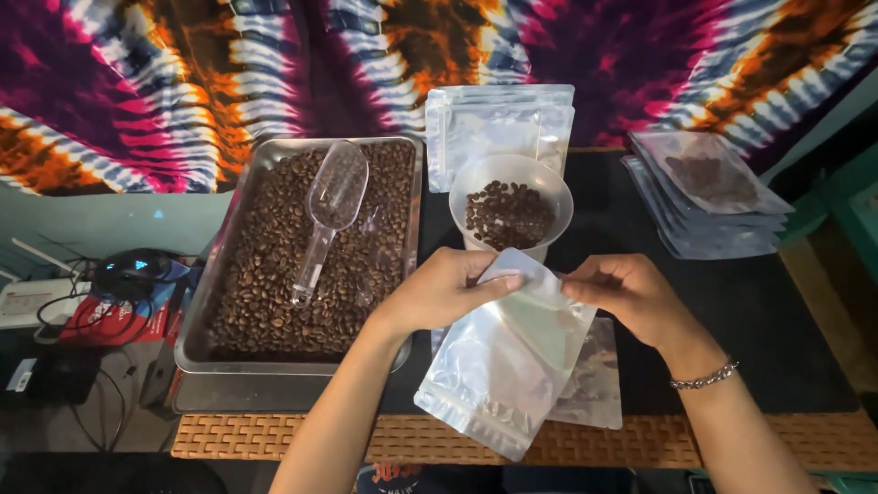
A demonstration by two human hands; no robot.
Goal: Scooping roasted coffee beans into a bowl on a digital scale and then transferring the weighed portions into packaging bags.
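Silvery pouch (pixel 498 366), glossy, seemingly empty, pinched by both hands

Silvery clear pouch (pixel 498 366), tilted, near front edge; another pouch (pixel 594 389) flat beneath it. Empty pouch stack (pixel 498 123) upright at back centre. Filled pouch stack (pixel 709 192) back right, flat, dark contents showing through clear fronts.

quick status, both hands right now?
Left hand: closed, pinching the top edge of the clear pouch.
Right hand: closed, pinching the same pouch's top at the other side.
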